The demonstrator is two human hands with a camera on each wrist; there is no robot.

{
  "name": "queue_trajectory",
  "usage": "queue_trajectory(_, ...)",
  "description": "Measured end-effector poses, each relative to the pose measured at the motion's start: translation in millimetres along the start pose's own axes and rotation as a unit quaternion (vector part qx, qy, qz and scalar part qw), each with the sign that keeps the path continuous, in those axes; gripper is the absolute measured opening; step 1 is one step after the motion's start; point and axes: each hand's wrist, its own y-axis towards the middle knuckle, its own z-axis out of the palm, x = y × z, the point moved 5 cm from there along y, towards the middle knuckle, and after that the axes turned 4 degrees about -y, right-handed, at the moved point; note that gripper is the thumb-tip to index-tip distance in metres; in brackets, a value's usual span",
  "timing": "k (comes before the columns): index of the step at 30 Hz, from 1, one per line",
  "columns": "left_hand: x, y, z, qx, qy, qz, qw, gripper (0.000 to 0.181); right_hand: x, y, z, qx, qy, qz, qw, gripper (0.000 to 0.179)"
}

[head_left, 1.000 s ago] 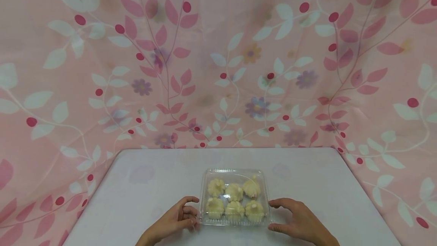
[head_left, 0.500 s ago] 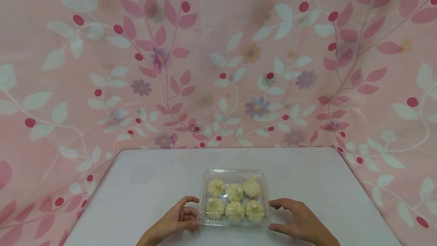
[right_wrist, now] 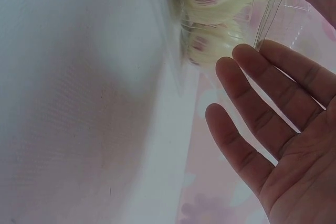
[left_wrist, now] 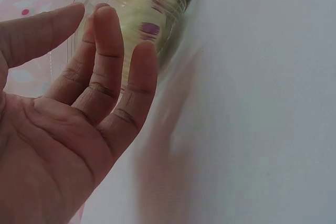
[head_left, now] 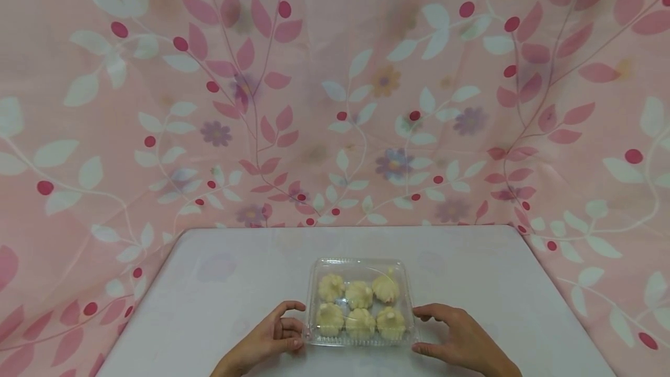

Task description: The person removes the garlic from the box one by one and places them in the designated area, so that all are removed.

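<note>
Left grip [head_left: 266, 333] and right grip [head_left: 458, 333], both unclenched, seemingly steady the box [head_left: 345, 341] of garlic [head_left: 359, 295] between them; lifting would call for inward pressure.

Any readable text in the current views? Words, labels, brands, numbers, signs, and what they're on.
None readable.
Clear container: no label or lettering visible.
Pale bulbs: purple patches, no legible characters.
Backdrop: leaf, flower and dot print only.
Tabletop: no text visible.
</note>
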Motion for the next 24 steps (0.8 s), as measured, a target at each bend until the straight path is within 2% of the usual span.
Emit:
queue_trajectory(7, 2.6, 2.5, -0.7, -0.019, 0.0, -0.018, 0.9997, 0.061, 0.4, 1.4, -0.4, 0.003, -0.001, 0.001, 1.0, 0.051)
queue_trajectory(14, 6.3, 5.8, -0.1, -0.024, -0.02, -0.008, 0.9995, 0.06, 0.1, 2.4, -0.8, 0.005, -0.002, 0.006, 1.0, 0.051)
queue_trajectory(24, 7.3, 8.1, -0.7, -0.072, -0.023, -0.032, 0.9966, 0.064, -1.2, 0.7, 2.1, -0.001, 0.004, 0.006, 1.0, 0.052)
